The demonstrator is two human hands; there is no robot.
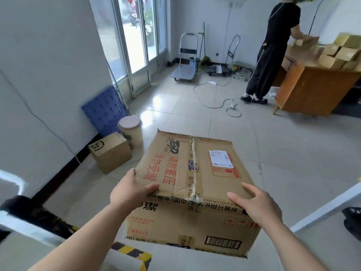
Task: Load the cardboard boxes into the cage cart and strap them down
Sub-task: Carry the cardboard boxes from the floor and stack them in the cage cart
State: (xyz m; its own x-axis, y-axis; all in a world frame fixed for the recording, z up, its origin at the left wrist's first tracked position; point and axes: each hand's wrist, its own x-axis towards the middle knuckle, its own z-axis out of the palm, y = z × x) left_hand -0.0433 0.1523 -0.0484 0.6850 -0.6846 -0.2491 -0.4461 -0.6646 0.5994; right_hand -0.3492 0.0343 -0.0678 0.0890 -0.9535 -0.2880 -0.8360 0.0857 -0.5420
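Observation:
A large cardboard box (pixel 193 173) with red print, a taped seam and a white shipping label fills the middle of the view, held above the floor. My left hand (pixel 130 189) grips its near left top corner, thumb on top. My right hand (pixel 257 206) holds the near right top edge, fingers spread over the lid. White bars of the cage cart (pixel 324 208) show at the right, and at the lower left runs a white frame with black-and-yellow tape (pixel 130 253). A smaller SF-marked cardboard box (pixel 111 151) sits on the floor by the left wall.
A lidded bin (pixel 130 132) and a blue perforated panel (pixel 104 110) stand by the wall. Two platform trolleys (pixel 185 61) are parked at the back. A cable (pixel 213 98) snakes across the tiles. A person in black (pixel 269 53) handles small boxes on a wooden desk (pixel 312 89).

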